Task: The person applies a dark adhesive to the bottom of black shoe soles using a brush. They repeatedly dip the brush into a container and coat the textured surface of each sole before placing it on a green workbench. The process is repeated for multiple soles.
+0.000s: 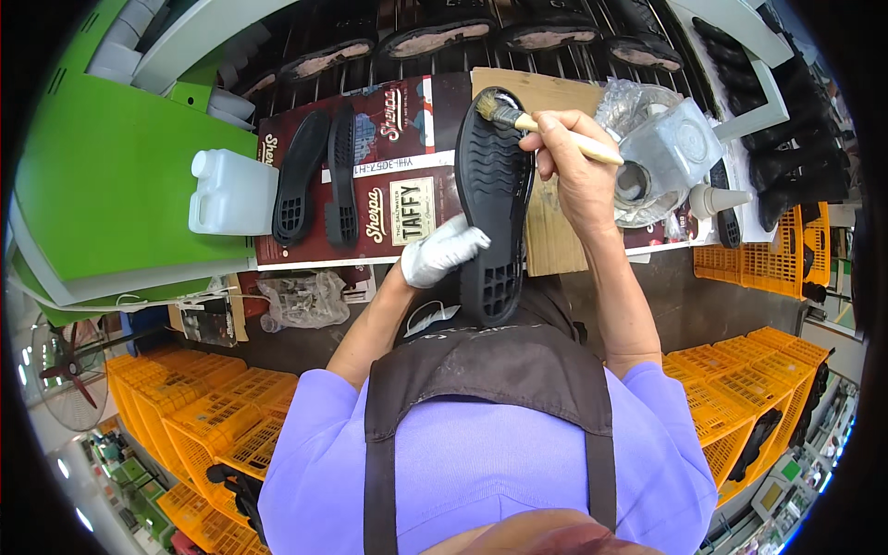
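Observation:
My left hand (439, 252), in a white glove, grips the side of a black rubber shoe sole (495, 199) held upright in front of me, tread side facing up. My right hand (566, 153) holds a wooden-handled brush (541, 125), its bristles touching the toe end of the sole. Just right of the brush stands an open glue tin (638, 180) wrapped in clear plastic.
Two more black soles (319, 176) lie on a dark printed cardboard sheet (398, 120) to the left, beside a white plastic jug (231, 192). A rack of black shoes runs along the far edge. Yellow crates (763, 254) stand right and below left. A white nozzle bottle (717, 199) lies near the tin.

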